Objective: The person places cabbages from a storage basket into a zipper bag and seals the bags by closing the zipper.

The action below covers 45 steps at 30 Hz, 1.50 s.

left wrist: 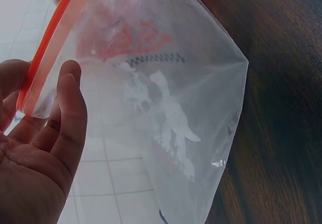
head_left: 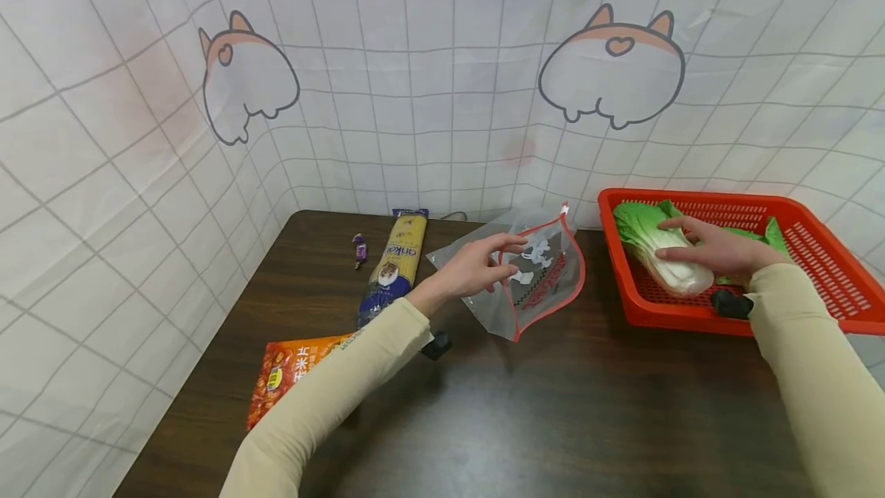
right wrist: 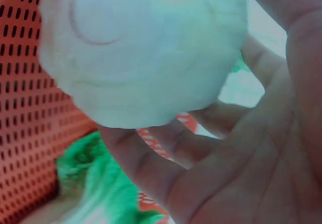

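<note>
My left hand (head_left: 477,266) holds the mouth edge of a clear zip bag (head_left: 553,275) with a red seal. In the left wrist view the thumb and fingers curl round that red edge (left wrist: 48,45), and the bag's mouth gapes. My right hand (head_left: 726,250) grips a Chinese cabbage (head_left: 681,275) by its white base, inside a red plastic basket (head_left: 712,195). The right wrist view shows the thumb and fingers round the pale base (right wrist: 146,58). Behind that hand lies another leafy green vegetable (head_left: 776,237), partly hidden.
On the dark wood table (head_left: 553,421) a yellow and blue pasta packet (head_left: 401,252) lies left of the bag. Near it is a small purple-wrapped candy (head_left: 360,250). An orange snack packet (head_left: 276,375) lies partly under the left sleeve. A white gridded cloth (head_left: 429,83) hangs behind.
</note>
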{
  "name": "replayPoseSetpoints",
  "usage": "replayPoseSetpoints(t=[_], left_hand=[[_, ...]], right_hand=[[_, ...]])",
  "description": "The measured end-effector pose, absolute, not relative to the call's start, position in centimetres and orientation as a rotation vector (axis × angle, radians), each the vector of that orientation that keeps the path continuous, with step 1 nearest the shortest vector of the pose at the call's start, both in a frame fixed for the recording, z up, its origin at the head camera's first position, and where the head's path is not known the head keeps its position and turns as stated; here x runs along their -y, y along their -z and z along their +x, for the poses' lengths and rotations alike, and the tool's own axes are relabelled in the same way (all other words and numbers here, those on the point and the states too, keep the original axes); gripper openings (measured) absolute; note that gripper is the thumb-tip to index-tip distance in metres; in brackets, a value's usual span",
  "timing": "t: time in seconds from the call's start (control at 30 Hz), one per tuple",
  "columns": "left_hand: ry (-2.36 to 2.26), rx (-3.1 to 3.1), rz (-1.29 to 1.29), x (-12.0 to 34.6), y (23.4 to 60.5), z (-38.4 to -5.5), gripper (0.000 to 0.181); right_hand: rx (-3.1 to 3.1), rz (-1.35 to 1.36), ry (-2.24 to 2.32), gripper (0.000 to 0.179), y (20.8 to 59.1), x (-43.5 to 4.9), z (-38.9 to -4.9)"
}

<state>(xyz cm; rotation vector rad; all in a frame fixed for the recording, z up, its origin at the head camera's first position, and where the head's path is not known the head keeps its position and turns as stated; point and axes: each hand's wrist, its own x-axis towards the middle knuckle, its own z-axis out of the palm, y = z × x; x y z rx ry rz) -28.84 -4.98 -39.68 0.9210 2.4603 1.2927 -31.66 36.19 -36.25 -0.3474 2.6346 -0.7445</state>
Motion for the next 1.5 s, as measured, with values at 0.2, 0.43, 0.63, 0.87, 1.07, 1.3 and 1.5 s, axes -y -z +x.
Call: replayPoseSetpoints(t=[0.2, 0.43, 0.63, 0.87, 1.07, 1.3, 1.5], left_hand=[[-1.319, -2.451, 0.924, 5.1, 39.7, -29.0, 0.051], [-1.315, -2.459, 0.913, 5.1, 39.6, -29.1, 0.050], [-1.312, -2.459, 0.929, 5.0, 39.6, -29.1, 0.050], [-1.347, -2.445, 0.897, 4.7, 39.7, -29.1, 0.051], [-1.406, -2.422, 0.876, 4.6, 39.6, -29.1, 0.053], [-1.466, -2.406, 0.808, 4.5, 39.7, -29.4, 0.054], [-1.447, -2.467, 0.736, 4.7, 39.8, -29.5, 0.058]], right_hand=[[-2.775, -0.343, 0.698, 0.077, 33.5, -35.1, -29.9], [-2.837, -0.342, 0.828, 0.077, 31.3, -32.5, -27.3], [-2.803, -0.386, 1.113, 0.068, 30.9, -29.6, -25.0], [-2.665, -0.484, 1.382, 0.060, 32.0, -26.9, -23.2], [-2.574, -0.574, 1.388, 0.060, 33.4, -25.4, -22.8], [-2.567, -0.618, 1.322, 0.059, 34.7, -24.4, -22.7], [-2.735, -0.593, 1.073, 0.063, 34.9, -23.8, -22.5]])
